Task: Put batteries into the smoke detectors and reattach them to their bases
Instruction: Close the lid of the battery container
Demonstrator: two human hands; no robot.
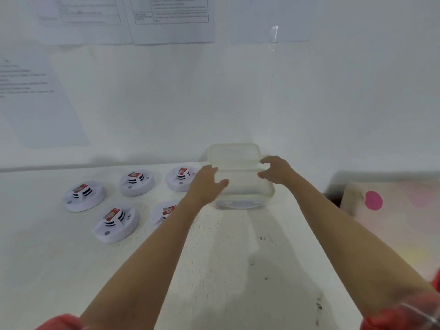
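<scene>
Translucent box [242,186] at 12 o'clock, long axis 9-to-3; left hand [208,181] flat against its 9 o'clock side, right hand [275,170] curled at 2, grasp unclear

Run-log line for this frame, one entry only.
left hand: on translucent container | right hand: at its right rim, grip unclear | smoke detectors: five, left of container, untouched

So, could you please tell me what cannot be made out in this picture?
Head view:
Plastic box contents: cloudy walls and lid hide them.
Nearest right smoke detector: partly behind the left forearm.
Wall papers: print too blurred to read.
Right hand: whether it grips the lid is unclear.
</scene>
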